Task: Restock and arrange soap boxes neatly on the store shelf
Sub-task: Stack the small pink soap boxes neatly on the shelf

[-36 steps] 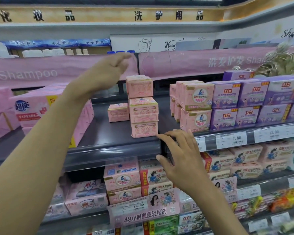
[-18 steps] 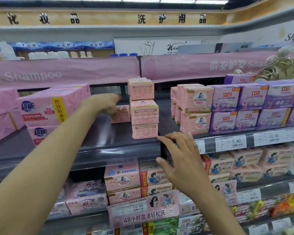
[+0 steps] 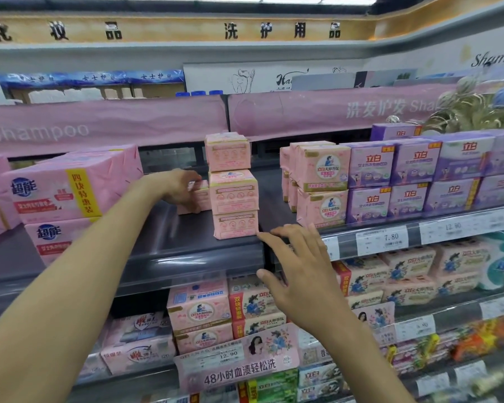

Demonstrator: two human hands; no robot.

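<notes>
While left hand (image 3: 182, 189) grips a lone pink soap box (image 3: 201, 196), right hand (image 3: 301, 274), fingers spread, holds nothing beside the three-high pink stack (image 3: 233, 187).

The pink banner (image 3: 38, 131) reads "Shampoo"; shelf price tag (image 3: 382, 240) reads 7.80, lower promo card (image 3: 237, 362) 12.90.

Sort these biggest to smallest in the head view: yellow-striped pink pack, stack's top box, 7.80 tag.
1. yellow-striped pink pack
2. stack's top box and 7.80 tag: they look about alike, so unranked.
</notes>
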